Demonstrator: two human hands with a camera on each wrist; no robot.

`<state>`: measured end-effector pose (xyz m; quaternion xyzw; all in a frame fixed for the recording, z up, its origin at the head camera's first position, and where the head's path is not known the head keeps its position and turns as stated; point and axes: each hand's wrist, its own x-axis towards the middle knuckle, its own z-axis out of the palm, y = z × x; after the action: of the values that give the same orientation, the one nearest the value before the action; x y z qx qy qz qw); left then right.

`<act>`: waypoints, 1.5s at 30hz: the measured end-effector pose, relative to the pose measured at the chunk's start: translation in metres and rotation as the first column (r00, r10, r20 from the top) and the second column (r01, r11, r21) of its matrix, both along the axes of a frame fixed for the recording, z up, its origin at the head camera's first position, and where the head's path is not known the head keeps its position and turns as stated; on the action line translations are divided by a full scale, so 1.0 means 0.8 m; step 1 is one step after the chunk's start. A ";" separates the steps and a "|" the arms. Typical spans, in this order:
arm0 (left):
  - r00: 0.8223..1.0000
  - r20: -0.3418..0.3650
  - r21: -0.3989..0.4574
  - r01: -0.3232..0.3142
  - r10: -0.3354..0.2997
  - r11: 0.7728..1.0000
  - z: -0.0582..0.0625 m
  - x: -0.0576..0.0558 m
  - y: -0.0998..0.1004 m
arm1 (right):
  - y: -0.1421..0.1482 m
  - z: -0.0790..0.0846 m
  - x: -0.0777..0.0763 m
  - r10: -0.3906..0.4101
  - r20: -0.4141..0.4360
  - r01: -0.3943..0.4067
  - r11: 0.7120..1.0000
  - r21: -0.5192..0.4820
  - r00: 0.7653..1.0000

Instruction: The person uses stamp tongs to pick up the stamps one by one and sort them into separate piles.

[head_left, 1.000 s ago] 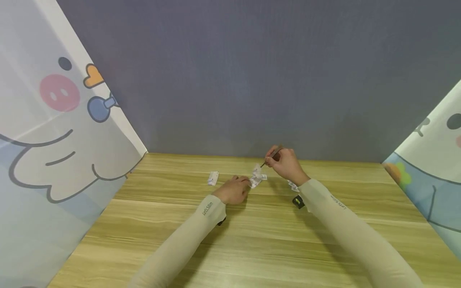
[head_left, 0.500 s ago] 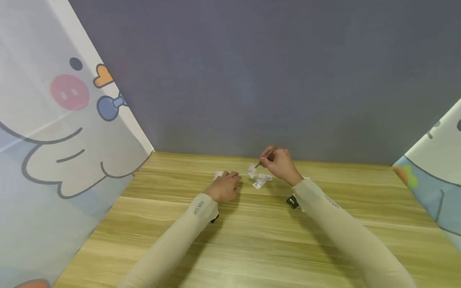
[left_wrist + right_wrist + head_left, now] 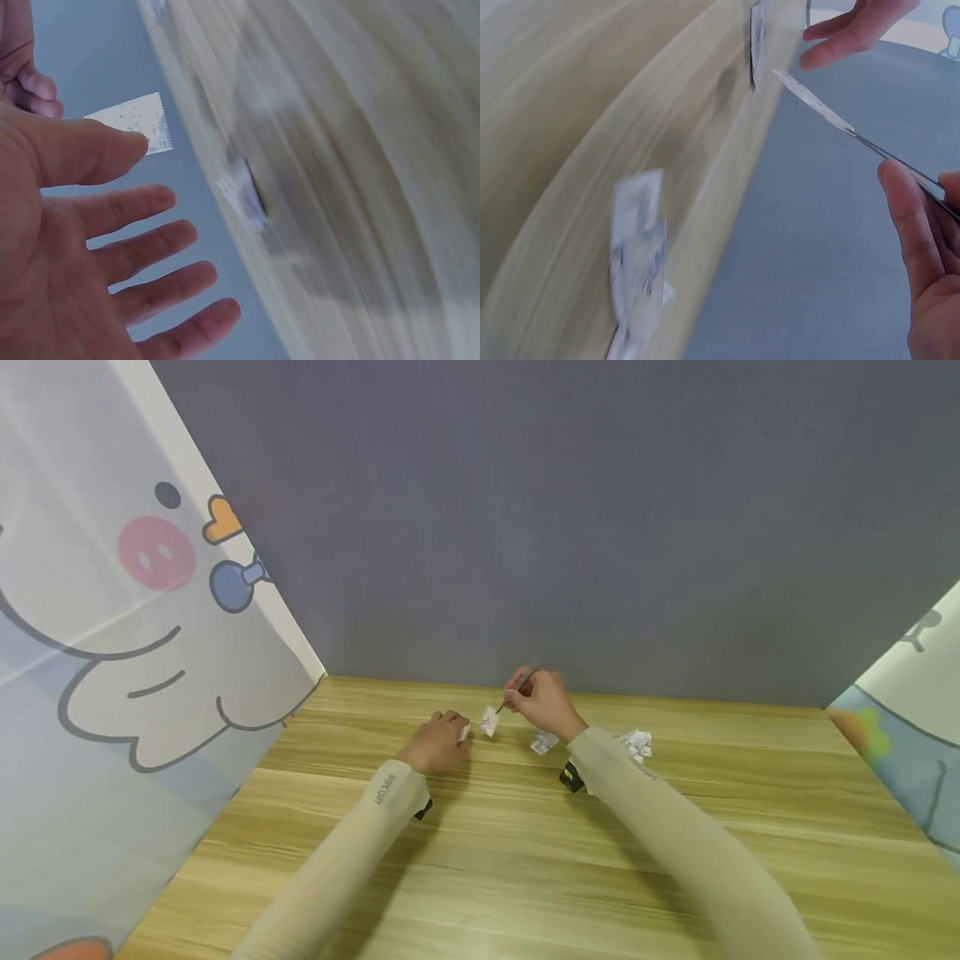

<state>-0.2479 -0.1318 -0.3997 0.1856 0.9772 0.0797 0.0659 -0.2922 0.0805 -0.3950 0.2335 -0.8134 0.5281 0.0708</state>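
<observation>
The left hand (image 3: 82,247) fills the lower left, palm toward the camera, fingers (image 3: 150,240) spread and nearly straight. Just past its thumb tip hangs a small white packet (image 3: 135,129) with serrated edges. Another packet (image 3: 244,196) lies blurred on the wooden tabletop (image 3: 360,172).

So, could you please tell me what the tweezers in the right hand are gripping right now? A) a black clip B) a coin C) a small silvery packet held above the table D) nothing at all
C: the tweezers in the right hand pinch one end of a small silvery packet, held clear of the table near the left hand.
</observation>
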 end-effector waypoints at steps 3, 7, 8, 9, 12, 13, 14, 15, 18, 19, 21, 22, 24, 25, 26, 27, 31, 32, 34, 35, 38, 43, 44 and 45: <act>1.000 -0.003 -0.001 -0.006 0.006 1.000 -0.003 -0.001 -0.009 | -0.017 -0.002 -0.004 0.012 0.021 -0.012 1.000 -0.009 1.000; 1.000 0.002 -0.013 -0.002 0.002 1.000 -0.007 -0.001 -0.018 | -0.038 -0.007 -0.008 0.028 0.026 -0.027 1.000 -0.016 0.999; 1.000 0.007 -0.014 -0.001 0.001 1.000 -0.008 -0.001 -0.019 | -0.042 -0.009 -0.009 0.031 0.029 -0.030 0.999 -0.020 0.999; 1.000 0.012 -0.015 -0.001 0.001 1.000 -0.008 -0.001 -0.021 | -0.047 -0.010 -0.009 0.029 0.033 -0.029 0.999 -0.020 0.999; 1.000 0.028 -0.013 -0.006 0.006 1.000 -0.008 0.001 -0.024 | -0.058 -0.017 -0.011 0.014 0.038 -0.014 1.000 0.004 0.999; 0.999 0.037 -0.016 -0.006 0.007 1.000 -0.008 0.001 -0.025 | -0.061 -0.019 -0.012 0.006 0.042 -0.006 1.000 0.015 0.999; 0.999 0.046 -0.015 -0.008 0.008 1.000 -0.008 0.002 -0.026 | -0.064 -0.020 -0.012 -0.005 0.045 0.003 1.000 0.029 0.999; 0.999 0.053 -0.011 -0.005 0.006 1.000 -0.008 0.002 -0.027 | -0.067 -0.022 -0.012 -0.016 0.043 0.014 0.999 0.047 0.999; 0.997 0.079 -0.009 0.016 -0.016 1.000 -0.009 0.003 -0.026 | -0.070 -0.026 -0.013 -0.038 0.049 0.034 0.996 0.080 0.998; 0.996 0.087 -0.013 0.028 -0.026 1.000 -0.009 0.003 -0.026 | -0.071 -0.027 -0.014 -0.045 0.050 0.040 0.995 0.091 0.998; 0.994 0.095 -0.023 0.047 -0.044 0.999 -0.011 0.003 -0.025 | -0.072 -0.030 -0.015 -0.054 0.051 0.049 0.993 0.104 0.997; 0.994 0.100 -0.028 0.051 -0.048 0.998 -0.011 0.002 -0.024 | -0.072 -0.031 -0.015 -0.059 0.053 0.053 0.993 0.107 0.997; 0.993 0.104 -0.038 0.056 -0.052 0.998 -0.013 0.002 -0.024 | -0.073 -0.034 -0.017 -0.068 0.051 0.061 0.991 0.116 0.996; 0.993 0.103 -0.040 0.055 -0.050 0.998 -0.013 0.002 -0.024 | -0.073 -0.035 -0.018 -0.072 0.049 0.066 0.991 0.118 0.996; 0.994 0.104 -0.041 0.051 -0.046 0.998 -0.013 0.003 -0.024 | -0.073 -0.036 -0.018 -0.074 0.048 0.068 0.991 0.118 0.996; 0.993 0.106 -0.041 0.047 -0.042 0.998 -0.013 0.003 -0.023 | -0.073 -0.037 -0.019 -0.078 0.045 0.072 0.990 0.120 0.996; 0.993 0.116 -0.042 0.034 -0.029 0.999 -0.011 0.003 -0.021 | -0.069 -0.040 -0.021 -0.091 0.049 0.085 0.989 0.118 0.995; 0.993 0.117 -0.039 0.032 -0.028 0.999 -0.011 0.003 -0.021 | -0.066 -0.039 -0.021 -0.096 0.049 0.089 0.989 0.119 0.994; 0.993 0.116 -0.037 0.030 -0.025 0.999 -0.012 0.003 -0.021 | -0.060 -0.038 -0.022 -0.100 0.058 0.093 0.989 0.113 0.993; 0.993 0.116 -0.040 0.026 -0.022 0.999 -0.012 0.003 -0.021 | -0.056 -0.037 -0.022 -0.101 0.058 0.094 0.989 0.112 0.993; 0.995 0.103 -0.040 0.021 -0.017 0.999 -0.015 0.003 -0.022 | -0.044 -0.031 -0.021 -0.097 0.068 0.089 0.989 0.117 0.993; 0.995 0.096 -0.035 0.019 -0.016 0.999 -0.016 0.001 -0.021 | -0.015 -0.016 -0.017 -0.095 0.085 0.083 0.987 0.134 0.992; 0.996 0.091 -0.032 0.025 -0.022 0.999 -0.016 0.001 -0.020 | -0.009 -0.014 -0.015 -0.099 0.084 0.087 0.987 0.138 0.992; 0.996 0.088 -0.034 0.028 -0.025 0.999 -0.015 0.001 -0.019 | -0.003 -0.012 -0.014 -0.105 0.085 0.092 0.985 0.143 0.991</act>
<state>-0.2472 -0.1468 -0.4116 0.1935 0.9721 0.0699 0.1129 -0.3037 0.0784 -0.4043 0.1726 -0.8612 0.4762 0.0428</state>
